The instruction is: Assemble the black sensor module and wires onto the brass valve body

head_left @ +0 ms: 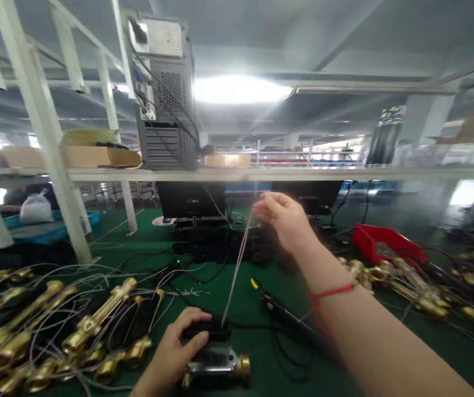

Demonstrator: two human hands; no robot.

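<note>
Low in the middle, my left hand [181,342] is closed round a small black part [209,330], thumb on the near side. A shiny metal cylinder with a brass end [224,363] lies right below that part, close against my thumb; whether the two are joined I cannot tell. From the black part a thin whitish wire [239,259] rises taut, slanting up to the right. My right hand [280,218] pinches its upper end, raised in front of the monitors. Below my right forearm, a black pen-shaped tool with a yellow tip [280,309] lies on the green mat [237,300].
Brass fittings with grey wires [91,325] are heaped at left, and more brass fittings [414,286] at right. A red bin [385,245] sits beyond them. Monitors [191,199] stand under a white shelf [261,174] that carries a computer tower [166,99]. Black cables cross the mat.
</note>
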